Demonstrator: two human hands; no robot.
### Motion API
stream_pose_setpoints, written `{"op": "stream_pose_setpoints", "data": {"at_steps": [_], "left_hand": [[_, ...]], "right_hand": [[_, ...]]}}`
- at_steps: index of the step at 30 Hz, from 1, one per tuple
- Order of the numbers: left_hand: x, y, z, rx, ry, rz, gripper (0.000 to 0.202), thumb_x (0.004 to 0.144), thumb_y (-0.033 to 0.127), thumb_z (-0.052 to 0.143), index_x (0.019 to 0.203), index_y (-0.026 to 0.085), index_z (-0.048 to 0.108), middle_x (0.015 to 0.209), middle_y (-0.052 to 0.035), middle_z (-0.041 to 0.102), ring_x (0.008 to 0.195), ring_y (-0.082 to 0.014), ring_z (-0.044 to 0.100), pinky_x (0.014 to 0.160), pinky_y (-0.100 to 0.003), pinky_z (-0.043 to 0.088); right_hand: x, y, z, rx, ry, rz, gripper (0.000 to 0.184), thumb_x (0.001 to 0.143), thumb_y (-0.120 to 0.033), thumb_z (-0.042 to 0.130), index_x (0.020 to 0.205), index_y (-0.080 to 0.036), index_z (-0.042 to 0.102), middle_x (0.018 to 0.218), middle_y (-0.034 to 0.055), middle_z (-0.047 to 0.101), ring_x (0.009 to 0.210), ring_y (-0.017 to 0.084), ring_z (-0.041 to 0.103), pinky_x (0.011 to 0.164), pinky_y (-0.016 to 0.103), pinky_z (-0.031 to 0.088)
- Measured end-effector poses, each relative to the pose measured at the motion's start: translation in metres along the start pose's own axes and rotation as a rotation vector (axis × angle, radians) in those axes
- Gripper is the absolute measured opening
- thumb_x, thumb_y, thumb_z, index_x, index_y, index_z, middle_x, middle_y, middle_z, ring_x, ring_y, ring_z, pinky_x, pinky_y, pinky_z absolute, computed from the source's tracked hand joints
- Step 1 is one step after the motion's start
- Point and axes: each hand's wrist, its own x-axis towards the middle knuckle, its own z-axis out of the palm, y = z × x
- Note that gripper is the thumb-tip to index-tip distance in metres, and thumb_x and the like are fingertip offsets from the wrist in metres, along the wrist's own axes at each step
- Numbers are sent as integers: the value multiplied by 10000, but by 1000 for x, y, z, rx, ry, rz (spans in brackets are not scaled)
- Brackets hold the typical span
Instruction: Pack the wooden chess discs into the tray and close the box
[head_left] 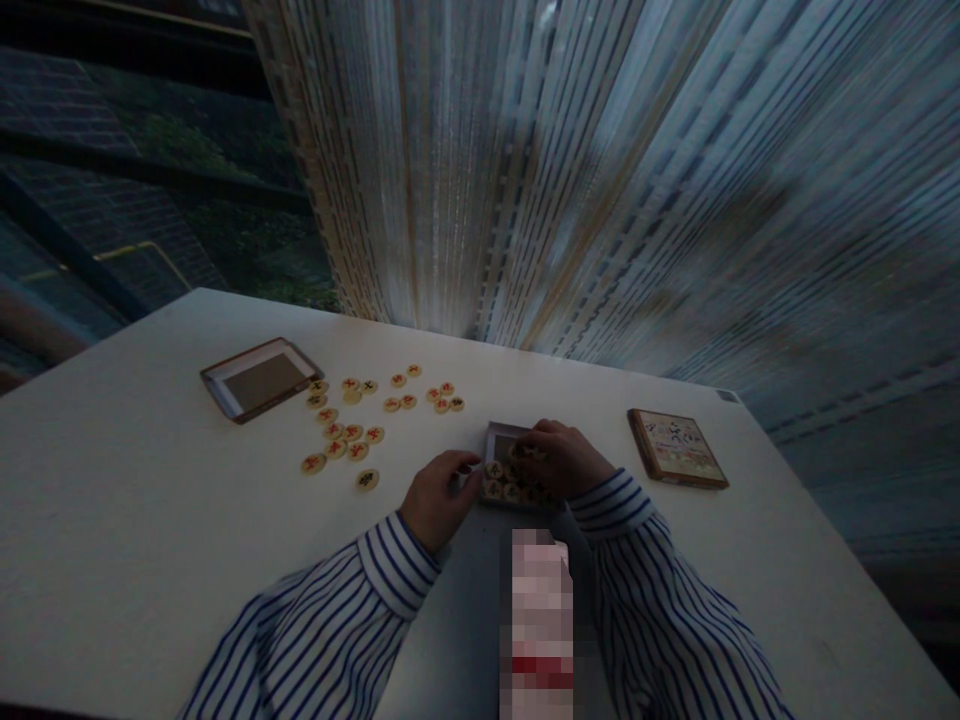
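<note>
A shallow box tray (504, 432) sits in front of me, partly filled with round wooden xiangqi pieces (511, 491) with black characters. My left hand (441, 497) rests beside its left edge, thumb and curled fingers apart, tips at the tray's side. My right hand (564, 458) reaches over the tray from the right. Its fingers are bent down and pinched round a xiangqi piece, mostly covered by them. The tray's right part is hidden under this hand. Left of the tray, several loose pieces (352, 432), mostly red-marked, lie scattered on the white table (420, 340).
An open box half (262, 380) lies at the far left, its inside facing up. To the right is a flat box (679, 447) with a printed top. A string curtain (480, 150) hangs behind the table, next to a window (150, 190).
</note>
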Motion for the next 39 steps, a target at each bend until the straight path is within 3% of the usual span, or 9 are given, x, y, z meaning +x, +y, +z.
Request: {"op": "stream_pose_setpoints", "data": {"at_steps": [24, 39], "left_hand": [[0, 2, -1, -4, -6, 16, 172, 748, 217, 498, 863, 163, 614, 781, -56, 662, 707, -154, 613, 655, -275, 498], [-1, -2, 1, 12, -7, 30, 171, 767, 217, 494, 880, 156, 605, 799, -56, 659, 725, -152, 615, 653, -275, 501]], "right_hand": [[6, 3, 11, 5, -32, 54, 205, 791, -344, 567, 937, -229, 653, 893, 60, 607, 805, 169, 572, 687, 282, 401], [7, 2, 7, -13, -112, 98, 240, 808, -357, 534, 980, -227, 640, 951, 64, 593, 867, 176, 551, 719, 279, 381]]}}
